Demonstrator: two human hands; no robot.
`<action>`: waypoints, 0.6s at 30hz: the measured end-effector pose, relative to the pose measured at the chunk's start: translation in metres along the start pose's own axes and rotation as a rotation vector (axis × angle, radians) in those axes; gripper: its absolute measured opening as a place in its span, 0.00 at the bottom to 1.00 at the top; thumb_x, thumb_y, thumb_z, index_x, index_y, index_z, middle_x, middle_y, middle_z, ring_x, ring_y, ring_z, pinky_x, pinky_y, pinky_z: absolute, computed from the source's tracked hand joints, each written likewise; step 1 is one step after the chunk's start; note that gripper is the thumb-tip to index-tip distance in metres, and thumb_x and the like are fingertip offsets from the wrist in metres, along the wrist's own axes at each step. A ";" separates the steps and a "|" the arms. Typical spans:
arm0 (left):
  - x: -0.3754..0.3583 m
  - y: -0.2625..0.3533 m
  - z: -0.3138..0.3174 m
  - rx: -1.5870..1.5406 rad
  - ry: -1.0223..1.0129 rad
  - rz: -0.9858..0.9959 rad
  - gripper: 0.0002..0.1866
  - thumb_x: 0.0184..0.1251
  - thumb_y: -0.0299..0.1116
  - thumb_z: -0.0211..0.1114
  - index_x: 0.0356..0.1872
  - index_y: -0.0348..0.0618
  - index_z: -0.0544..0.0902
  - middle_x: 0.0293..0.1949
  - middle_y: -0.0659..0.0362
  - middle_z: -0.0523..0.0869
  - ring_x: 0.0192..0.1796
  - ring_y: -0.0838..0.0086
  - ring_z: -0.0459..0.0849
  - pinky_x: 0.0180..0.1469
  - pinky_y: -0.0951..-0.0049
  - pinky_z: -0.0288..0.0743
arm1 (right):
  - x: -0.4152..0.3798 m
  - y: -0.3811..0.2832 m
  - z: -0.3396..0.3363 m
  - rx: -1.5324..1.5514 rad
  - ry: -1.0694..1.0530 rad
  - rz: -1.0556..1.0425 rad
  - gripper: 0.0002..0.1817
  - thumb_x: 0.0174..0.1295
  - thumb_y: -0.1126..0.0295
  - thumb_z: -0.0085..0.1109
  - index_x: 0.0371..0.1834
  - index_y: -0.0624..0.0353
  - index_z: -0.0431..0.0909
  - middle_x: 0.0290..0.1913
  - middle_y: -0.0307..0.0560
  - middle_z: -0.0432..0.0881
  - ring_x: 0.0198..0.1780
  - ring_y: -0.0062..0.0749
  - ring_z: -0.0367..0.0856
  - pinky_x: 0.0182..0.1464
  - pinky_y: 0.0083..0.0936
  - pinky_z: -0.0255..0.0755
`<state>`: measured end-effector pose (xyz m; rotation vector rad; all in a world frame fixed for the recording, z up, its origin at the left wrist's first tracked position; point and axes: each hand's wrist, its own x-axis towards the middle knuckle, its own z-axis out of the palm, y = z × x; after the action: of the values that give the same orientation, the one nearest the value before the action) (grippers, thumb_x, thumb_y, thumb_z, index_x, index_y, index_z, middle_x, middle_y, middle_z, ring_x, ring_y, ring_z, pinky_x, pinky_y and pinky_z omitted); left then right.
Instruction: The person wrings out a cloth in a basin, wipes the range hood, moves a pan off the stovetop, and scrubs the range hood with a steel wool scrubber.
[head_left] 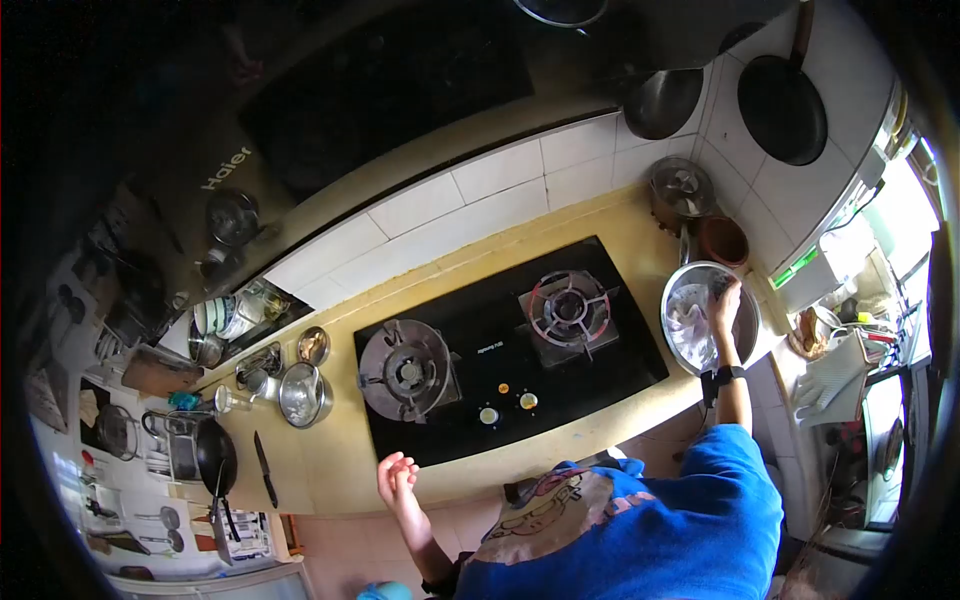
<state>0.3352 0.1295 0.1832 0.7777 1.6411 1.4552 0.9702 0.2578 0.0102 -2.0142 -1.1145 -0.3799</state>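
My right hand (725, 306) reaches into a large metal basin (750, 352) at the right end of the counter. Its fingers are bent over something small and dark inside the basin, which I cannot make out. Whitish, crumpled-looking stuff (688, 322) lies in the basin, left of the hand. My left hand (398, 478) hovers just off the counter's front edge, below the stove's left burner. It holds nothing, and its fingers are slightly curled and apart.
A black gas stove (480, 385) with two burners fills the middle of the counter. To its left are a metal pot (303, 395) and a knife (266, 470). Behind the basin stand a lidded pot (682, 187) and a brown clay pot (722, 242). A range hood (300, 130) overhangs the back.
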 end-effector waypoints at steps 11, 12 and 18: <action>0.038 -0.005 0.015 -0.030 -0.213 0.016 0.13 0.59 0.28 0.55 0.45 0.43 0.76 0.36 0.61 0.79 0.36 0.79 0.77 0.41 0.82 0.68 | 0.046 -0.076 -0.062 0.173 0.301 0.075 0.36 0.45 0.78 0.65 0.60 0.59 0.60 0.52 0.58 0.70 0.52 0.48 0.70 0.54 0.37 0.65; 0.045 -0.011 0.015 -0.036 -0.244 0.012 0.13 0.58 0.28 0.55 0.45 0.43 0.76 0.36 0.61 0.79 0.36 0.79 0.77 0.41 0.82 0.68 | 0.050 -0.089 -0.070 0.169 0.307 0.122 0.40 0.45 0.76 0.67 0.63 0.59 0.56 0.51 0.58 0.69 0.50 0.45 0.71 0.51 0.36 0.67; 0.057 -0.017 0.016 -0.057 -0.321 0.004 0.13 0.59 0.28 0.55 0.46 0.44 0.75 0.35 0.63 0.80 0.35 0.81 0.77 0.40 0.83 0.68 | 0.062 -0.113 -0.102 0.112 0.367 0.074 0.30 0.48 0.72 0.65 0.56 0.63 0.65 0.44 0.58 0.71 0.47 0.49 0.71 0.51 0.36 0.66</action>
<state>0.3219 0.1835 0.1567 0.9295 1.3500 1.2965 0.9249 0.2509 0.1683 -1.7908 -0.8131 -0.6067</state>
